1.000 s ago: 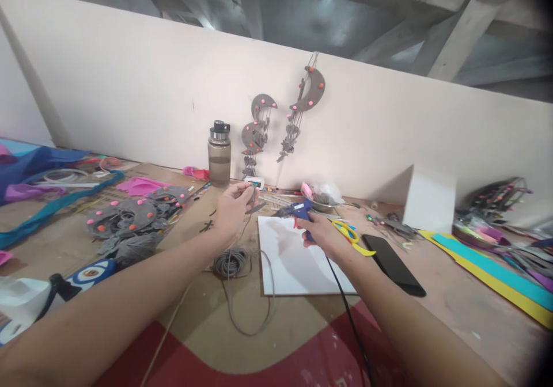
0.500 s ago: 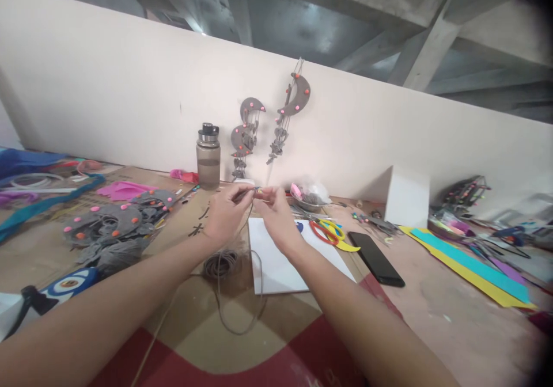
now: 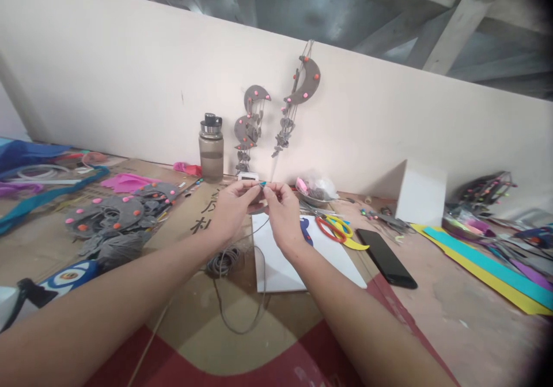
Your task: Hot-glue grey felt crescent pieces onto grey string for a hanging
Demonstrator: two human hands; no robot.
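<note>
Both hands meet above the white board's far edge, fingertips nearly touching. My left hand (image 3: 231,209) is closed in a pinch, with grey cord (image 3: 240,332) running up to the fingers. My right hand (image 3: 283,217) pinches from the other side, and a small teal piece (image 3: 262,184) shows between the fingertips. Its exact shape is too small to make out. Below the hands, the cord hangs in a loose loop beside its coil (image 3: 223,261). The white board (image 3: 276,277) lies under my right wrist, with a dark blue cutout (image 3: 306,231) on it.
Scissors with red and yellow handles (image 3: 332,230) and a black phone (image 3: 386,258) lie to the right. A water bottle (image 3: 211,154) stands by the wall. Grey felt crescents with pompoms hang on the wall (image 3: 306,82) and lie at left (image 3: 123,208). Teal and yellow sheets (image 3: 488,269) lie far right.
My hands have drawn closer together and tilted upward, fingertips now around the teal piece. The cord now rises to between the hands. The view has shifted slightly.
</note>
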